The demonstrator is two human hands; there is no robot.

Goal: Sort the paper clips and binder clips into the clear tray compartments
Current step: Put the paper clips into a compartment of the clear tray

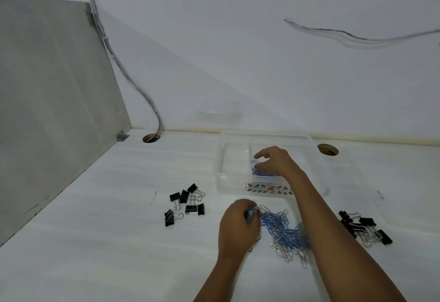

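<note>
Few blue paper clips (pixel 260 172) are lodged in the right compartment of the clear tray (pixel 234 184), the right hand (pixel 273 161) is held open-fingered above them, more are gripped from the paper clip pile (pixel 287 234) by the left hand (pixel 238 224), and the left binder clip cluster (pixel 187 203) and right binder clip cluster (pixel 365 228) are left unsorted on the table.

Right arm is stretching in from the near right, forearm bare and angling toward the far side, and the right hand (pixel 273 162) is hovering palm down, fingers loose, spread and pointing left, holding nothing. The left hand (pixel 238 224) is sitting nearer, back of the hand up, fingers curling tight round a bunch of paper clips (pixel 250 213).
</note>
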